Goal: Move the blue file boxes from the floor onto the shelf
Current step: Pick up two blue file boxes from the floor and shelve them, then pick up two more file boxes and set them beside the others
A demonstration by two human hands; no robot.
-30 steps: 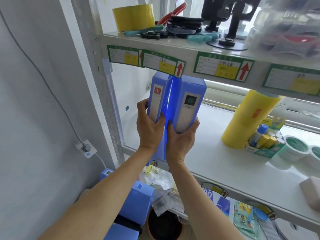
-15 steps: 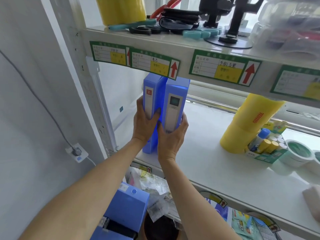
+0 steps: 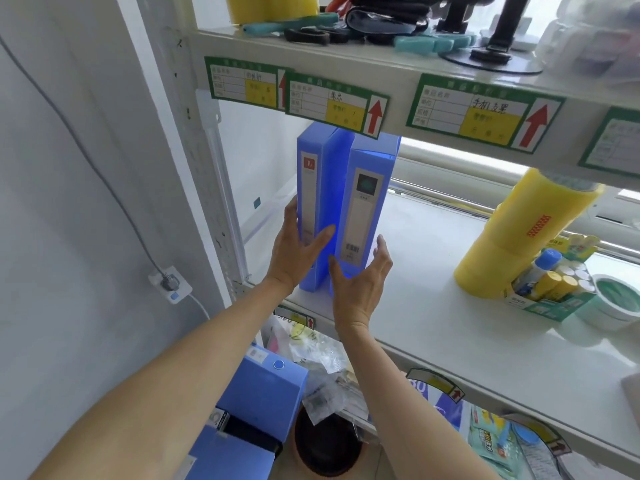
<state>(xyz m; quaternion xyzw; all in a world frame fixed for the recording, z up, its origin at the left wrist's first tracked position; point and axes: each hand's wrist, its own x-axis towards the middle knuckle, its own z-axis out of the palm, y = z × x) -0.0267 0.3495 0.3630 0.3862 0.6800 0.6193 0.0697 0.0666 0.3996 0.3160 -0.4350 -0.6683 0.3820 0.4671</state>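
Both arms reach forward, left hand (image 3: pixel 297 250) and right hand (image 3: pixel 360 278) with fingers spread apart.

Blue file boxes (image 3: pixel 343 209) smooth semi-gloss plastic w/ paper labels; shelf (image 3: pixel 450 327) smooth, white.

The edge of the upper shelf (image 3: pixel 398 77) carries a row of green-bordered labels, each with a ruled white form, a yellow block and a red arrow pointing up. On the third label (image 3: pixel 485 110) the handwriting reads roughly "手机支架"; the printed rows beside it are too small to make out. The second label (image 3: pixel 337 103) has two handwritten characters I cannot read with any certainty, and the first label (image 3: pixel 244 83) is blurred.

The left blue file box (image 3: pixel 310 188) shows a small red square logo at the top of its spine label, its mark illegible. The yellow tape roll (image 3: pixel 530 230) bears a red printed patch, unreadable.

A tag (image 3: pixel 434 384) on the lower shelf edge seems to show "80".
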